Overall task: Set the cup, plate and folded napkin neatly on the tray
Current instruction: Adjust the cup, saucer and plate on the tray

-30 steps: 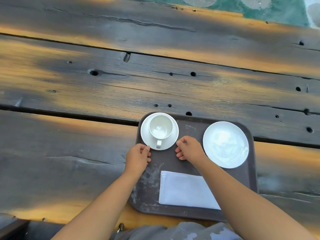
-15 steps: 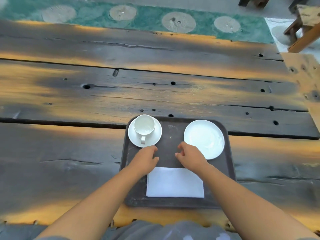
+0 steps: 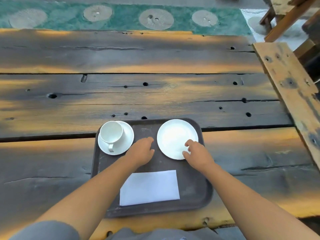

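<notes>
While a dark brown rectangular plastic tray point(image 3: 194, 187) sits on the weathered wooden counter point(image 3: 155, 94), the right hand point(image 3: 199, 155) pinches the near rim of a round white plate point(image 3: 174, 135). Left hand point(image 3: 142, 152) rests loosely curled, empty, beside a white ceramic cup point(image 3: 111, 132) on its saucer point(image 3: 127, 135). A folded white napkin point(image 3: 149, 187) lies nearest the person.

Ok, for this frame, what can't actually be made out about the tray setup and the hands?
- Plate, head view: its near right rim lies under the right hand; whether the fingers grip or just touch it is unclear.
- Left hand: seen from its back, so contact with the tray is hidden.
- Saucer: middle covered by the cup.
- Napkin: its folds underneath don't show.
</notes>
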`<act>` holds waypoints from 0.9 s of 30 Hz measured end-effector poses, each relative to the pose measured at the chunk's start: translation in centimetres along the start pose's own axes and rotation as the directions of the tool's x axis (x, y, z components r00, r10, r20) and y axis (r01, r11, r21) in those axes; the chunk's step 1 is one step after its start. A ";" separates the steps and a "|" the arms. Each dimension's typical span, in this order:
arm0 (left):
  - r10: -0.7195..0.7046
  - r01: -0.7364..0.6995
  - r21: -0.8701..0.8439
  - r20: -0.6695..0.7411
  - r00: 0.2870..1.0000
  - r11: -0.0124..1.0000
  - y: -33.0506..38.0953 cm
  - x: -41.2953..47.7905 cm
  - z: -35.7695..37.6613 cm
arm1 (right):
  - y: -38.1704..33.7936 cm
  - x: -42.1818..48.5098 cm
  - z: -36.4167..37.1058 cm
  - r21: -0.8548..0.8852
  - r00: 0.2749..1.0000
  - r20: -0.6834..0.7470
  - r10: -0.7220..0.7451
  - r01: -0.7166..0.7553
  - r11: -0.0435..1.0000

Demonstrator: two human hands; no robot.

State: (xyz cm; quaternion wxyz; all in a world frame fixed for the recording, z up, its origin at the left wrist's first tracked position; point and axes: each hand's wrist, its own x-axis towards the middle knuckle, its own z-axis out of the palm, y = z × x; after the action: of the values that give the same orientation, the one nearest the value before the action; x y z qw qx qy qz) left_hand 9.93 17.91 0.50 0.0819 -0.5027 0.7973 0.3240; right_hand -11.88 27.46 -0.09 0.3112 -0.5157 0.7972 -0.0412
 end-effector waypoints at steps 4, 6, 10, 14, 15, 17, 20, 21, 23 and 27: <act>-0.042 0.041 0.065 0.012 0.999 0.997 1.2 2.2 0.6 | 2.9 1.1 -1.5 0.034 0.997 -0.025 0.066 -0.065 0.997; -0.074 0.074 0.053 0.010 0.997 0.996 1.6 3.4 0.9 | 4.1 1.7 -2.0 0.045 0.995 -0.049 0.091 -0.089 0.995; -0.173 0.172 -0.042 -0.015 0.985 0.984 1.9 4.9 1.5 | 5.6 2.5 -2.0 0.054 0.987 -0.058 0.147 -0.144 0.988; -0.244 0.233 -0.171 -0.044 0.969 0.957 1.8 5.6 2.6 | 5.9 3.1 -1.2 0.088 0.973 -0.079 0.217 -0.210 0.974; -0.260 0.245 -0.201 -0.055 0.964 0.949 1.8 5.7 2.8 | 5.9 3.3 -0.9 0.094 0.972 -0.074 0.223 -0.215 0.972; -0.289 0.261 -0.264 -0.074 0.954 0.928 1.6 5.9 3.1 | 6.0 3.5 -0.7 0.111 0.970 -0.068 0.234 -0.225 0.968; -0.327 0.283 -0.369 -0.061 0.943 0.885 1.5 6.0 3.8 | 6.3 3.7 -0.6 0.127 0.969 -0.068 0.238 -0.228 0.965; -0.332 0.287 -0.398 -0.049 0.942 0.872 1.5 5.9 4.0 | 6.4 3.8 -0.6 0.131 0.970 -0.065 0.235 -0.225 0.966; -0.340 0.291 -0.439 -0.035 0.940 0.850 1.8 5.9 4.5 | 6.5 3.8 -0.7 0.145 0.971 -0.061 0.231 -0.220 0.965; -0.363 0.283 -0.534 -0.048 0.931 0.796 2.5 5.8 5.1 | 6.9 3.9 -0.8 0.161 0.971 -0.049 0.233 -0.223 0.961</act>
State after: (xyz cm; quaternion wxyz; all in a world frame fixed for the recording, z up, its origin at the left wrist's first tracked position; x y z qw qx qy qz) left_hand 4.04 17.32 -5.07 -0.0617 -0.6574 0.5861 0.4696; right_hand -18.89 27.14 -3.88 0.3256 -0.3931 0.8558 -0.0839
